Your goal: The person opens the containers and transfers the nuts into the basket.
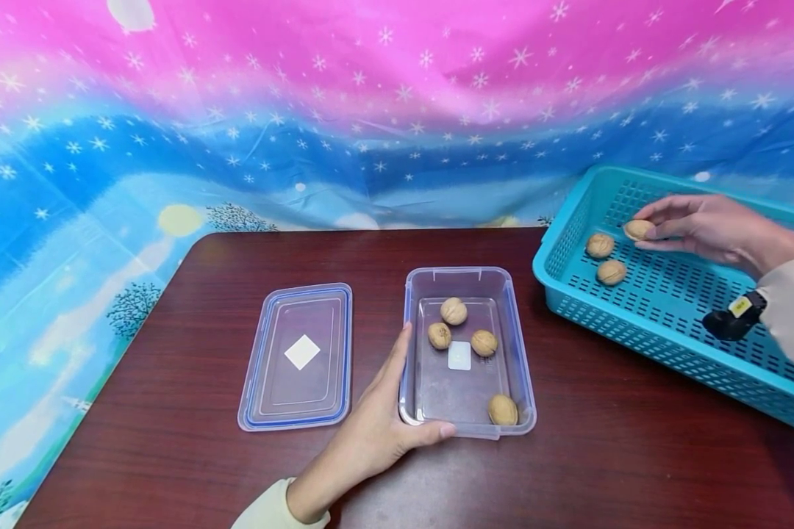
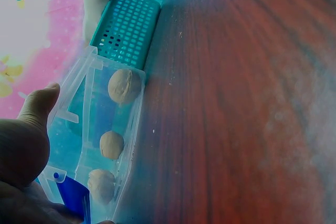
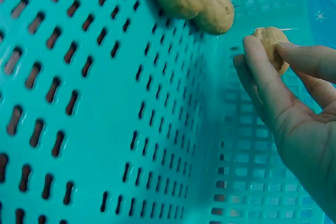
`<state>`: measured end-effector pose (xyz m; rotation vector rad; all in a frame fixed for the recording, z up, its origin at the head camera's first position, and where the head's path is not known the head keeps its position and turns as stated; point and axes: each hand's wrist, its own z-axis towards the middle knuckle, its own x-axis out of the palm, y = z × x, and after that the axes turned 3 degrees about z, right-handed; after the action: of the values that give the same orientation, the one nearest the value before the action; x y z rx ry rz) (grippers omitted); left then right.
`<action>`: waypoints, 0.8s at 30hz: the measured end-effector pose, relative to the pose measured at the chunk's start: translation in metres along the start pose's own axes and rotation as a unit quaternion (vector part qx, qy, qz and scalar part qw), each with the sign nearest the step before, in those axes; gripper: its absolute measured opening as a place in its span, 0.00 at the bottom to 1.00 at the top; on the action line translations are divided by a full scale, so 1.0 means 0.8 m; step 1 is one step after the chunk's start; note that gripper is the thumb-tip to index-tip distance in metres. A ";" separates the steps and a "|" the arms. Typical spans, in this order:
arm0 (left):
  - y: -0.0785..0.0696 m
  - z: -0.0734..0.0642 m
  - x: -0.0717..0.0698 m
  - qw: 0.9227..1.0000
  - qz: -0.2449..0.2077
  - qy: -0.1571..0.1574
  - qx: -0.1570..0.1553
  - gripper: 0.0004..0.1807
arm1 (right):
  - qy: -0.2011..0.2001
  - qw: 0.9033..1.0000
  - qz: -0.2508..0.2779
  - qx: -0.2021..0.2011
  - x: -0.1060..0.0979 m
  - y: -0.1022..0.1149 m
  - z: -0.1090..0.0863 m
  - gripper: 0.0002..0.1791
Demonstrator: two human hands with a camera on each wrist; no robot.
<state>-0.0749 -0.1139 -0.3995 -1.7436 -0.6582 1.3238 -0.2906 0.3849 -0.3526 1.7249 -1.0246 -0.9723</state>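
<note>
A clear plastic container (image 1: 465, 389) stands on the table with several walnuts inside, among them one walnut (image 1: 503, 410) in its near right corner. My left hand (image 1: 378, 422) grips the container's near left corner, thumb along the near rim and fingers against the left wall. In the left wrist view the thumb (image 2: 41, 103) stands beside the container wall. Over the turquoise basket (image 1: 642, 345), my right hand (image 1: 708, 229) pinches a walnut (image 3: 272, 45) between thumb and fingers. Two more walnuts, one (image 1: 599, 245) behind the other (image 1: 612, 272), lie on the basket floor.
Left of the container, a clear lid (image 1: 307, 393) with a blue seal and a white label (image 1: 302, 352) lies flat on the dark red wooden table (image 1: 192, 353). A patterned cloth (image 1: 344, 132) hangs behind the table. The basket's near wall rises right of the container.
</note>
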 end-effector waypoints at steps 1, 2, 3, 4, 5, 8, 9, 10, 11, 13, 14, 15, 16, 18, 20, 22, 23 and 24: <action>0.000 0.000 0.000 1.000 0.001 0.000 -0.001 0.72 | -0.003 1.000 -0.008 0.009 0.001 -0.001 0.000 0.22; 0.000 0.000 0.000 1.000 0.002 0.000 -0.001 0.72 | -0.005 1.000 -0.016 0.017 0.002 -0.002 0.001 0.21; 0.001 0.000 0.000 1.000 0.003 0.000 -0.001 0.72 | -0.005 0.999 -0.019 0.026 0.003 -0.002 0.001 0.21; 0.001 0.000 0.000 1.000 0.004 -0.001 -0.001 0.72 | -0.004 0.999 -0.021 0.033 0.004 -0.002 0.001 0.21; 0.001 0.000 0.000 1.000 0.006 -0.001 -0.002 0.72 | -0.002 0.999 -0.020 0.038 0.005 -0.003 0.002 0.20; 0.001 0.000 0.000 1.000 0.009 -0.002 -0.001 0.72 | 0.000 0.998 -0.024 0.049 0.008 -0.003 0.002 0.19; 0.001 0.000 0.000 1.000 0.009 -0.002 -0.001 0.72 | -0.001 0.998 -0.027 0.052 0.009 -0.003 0.003 0.19; 0.001 0.000 0.000 1.000 0.009 -0.002 0.000 0.72 | -0.001 0.998 -0.034 0.052 0.010 -0.003 0.003 0.18; 0.001 0.000 0.000 1.000 0.009 -0.002 -0.001 0.72 | -0.002 0.998 -0.039 0.054 0.011 -0.003 0.003 0.18; 0.001 0.000 0.000 1.000 0.008 -0.001 -0.001 0.72 | -0.004 0.997 -0.056 0.057 0.012 -0.003 0.003 0.17; 0.001 0.001 0.000 1.000 0.008 -0.001 -0.001 0.72 | -0.006 0.996 -0.064 0.061 0.013 -0.003 0.003 0.17; 0.001 0.001 0.000 1.000 0.008 0.000 -0.001 0.72 | -0.006 0.995 -0.072 0.062 0.014 -0.003 0.003 0.17; 0.001 0.001 0.000 1.000 0.008 0.000 -0.001 0.72 | -0.005 0.995 -0.081 0.062 0.015 -0.003 0.003 0.16; 0.001 0.001 0.000 1.000 0.009 0.000 -0.001 0.72 | -0.005 0.993 -0.095 0.063 0.016 -0.004 0.003 0.17; 0.001 0.001 0.000 1.000 0.009 0.000 -0.001 0.72 | -0.004 0.992 -0.105 0.063 0.018 -0.004 0.004 0.17; 0.001 0.001 0.000 1.000 0.009 0.000 -0.002 0.72 | -0.003 0.992 -0.109 0.063 0.018 -0.004 0.005 0.18; 0.001 0.001 0.000 1.000 0.009 0.000 -0.003 0.72 | -0.003 0.992 -0.109 0.065 0.018 -0.003 0.005 0.18; 0.001 0.001 0.000 1.000 0.009 0.000 -0.003 0.72 | -0.002 0.992 -0.106 0.068 0.018 -0.003 0.006 0.19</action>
<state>-0.0759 -0.1141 -0.4004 -1.7584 -0.6499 1.3350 -0.2891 0.3712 -0.3587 1.9766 -0.9409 -1.0601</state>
